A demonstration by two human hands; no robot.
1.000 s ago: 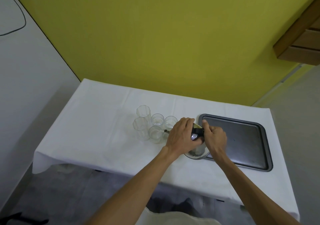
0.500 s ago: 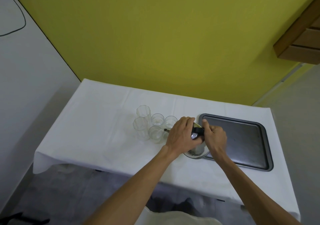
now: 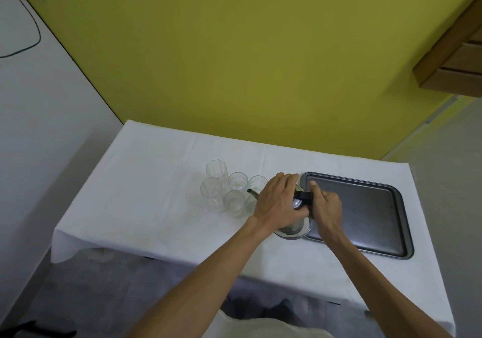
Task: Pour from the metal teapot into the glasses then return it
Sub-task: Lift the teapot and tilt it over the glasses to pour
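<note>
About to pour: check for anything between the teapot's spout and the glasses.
Nothing visible. The spout of the metal teapot already reaches the short glasses. Left hand covers the lid; right hand grips the handle.

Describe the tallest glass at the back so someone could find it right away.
On the white-clothed table, left of the dark metal baking tray, stands a cluster of clear glasses. The tall faceted glass is farthest from the person, at the cluster's back left; unlike the short round tumblers, it has angular sides.
</note>
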